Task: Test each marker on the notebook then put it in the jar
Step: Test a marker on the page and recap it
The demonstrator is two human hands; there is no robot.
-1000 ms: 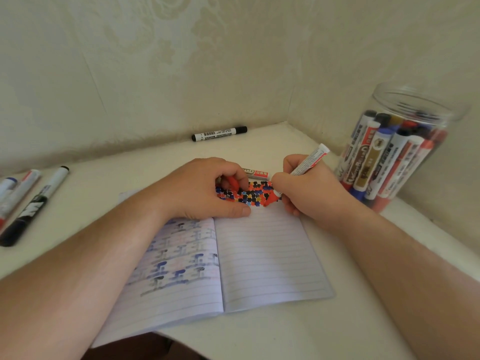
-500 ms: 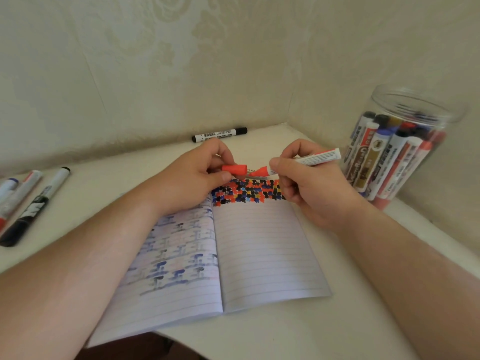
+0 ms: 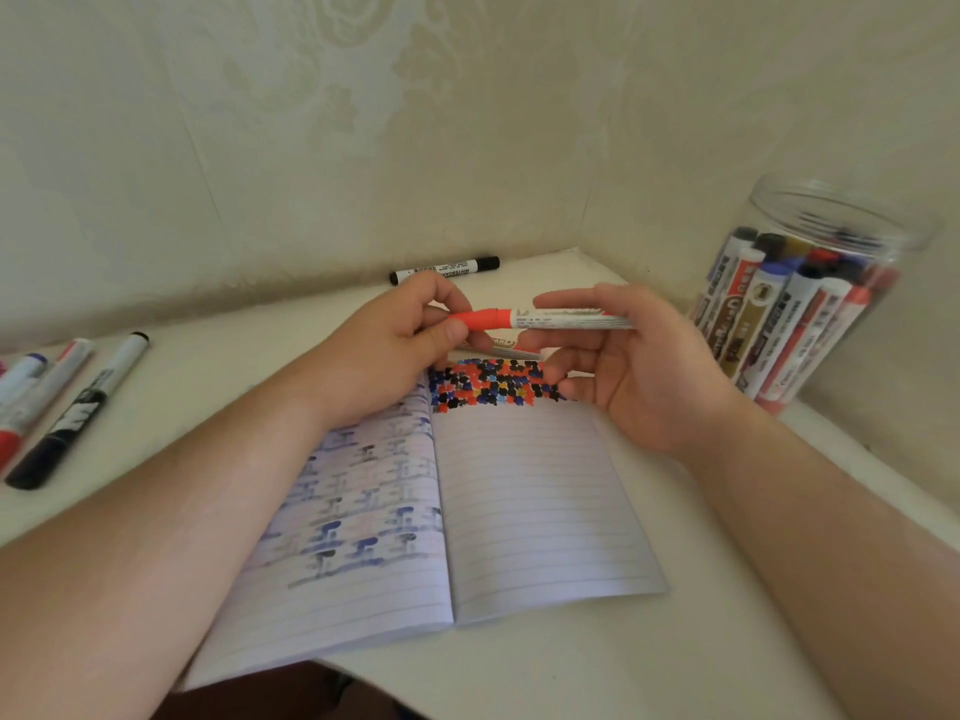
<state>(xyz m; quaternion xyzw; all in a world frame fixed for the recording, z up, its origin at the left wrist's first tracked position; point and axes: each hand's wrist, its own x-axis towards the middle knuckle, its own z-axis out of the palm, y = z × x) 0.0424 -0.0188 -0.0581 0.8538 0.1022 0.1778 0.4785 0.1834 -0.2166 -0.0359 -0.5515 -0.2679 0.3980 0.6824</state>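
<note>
Open lined notebook (image 3: 524,501) of thin paper, lying flat on a smooth white table (image 3: 597,662); its right page carries a band of small red, black, blue and yellow ink dots (image 3: 493,383) along the top, its left page rows of bled-through blue-grey marks. A red marker (image 3: 540,319), a white plastic cylinder with a red cap fitted on its end, is held level above the dots. The left hand (image 3: 384,356) pinches the red cap between thumb and curled fingers. The right hand (image 3: 639,366) lies palm-up under the barrel, fingers loosely spread, thumb resting on top of the barrel. A second marker (image 3: 501,346) lies on the table just beyond the notebook, partly hidden by the hands. One black-capped whiteboard marker (image 3: 445,270) lies near the wall corner. At the left table edge lie four loose markers (image 3: 78,407), side by side. A clear cylindrical plastic jar (image 3: 841,210), lid off, stands at right, packed with upright markers; their count cannot be told. Walls: pale embossed floral paper.
</note>
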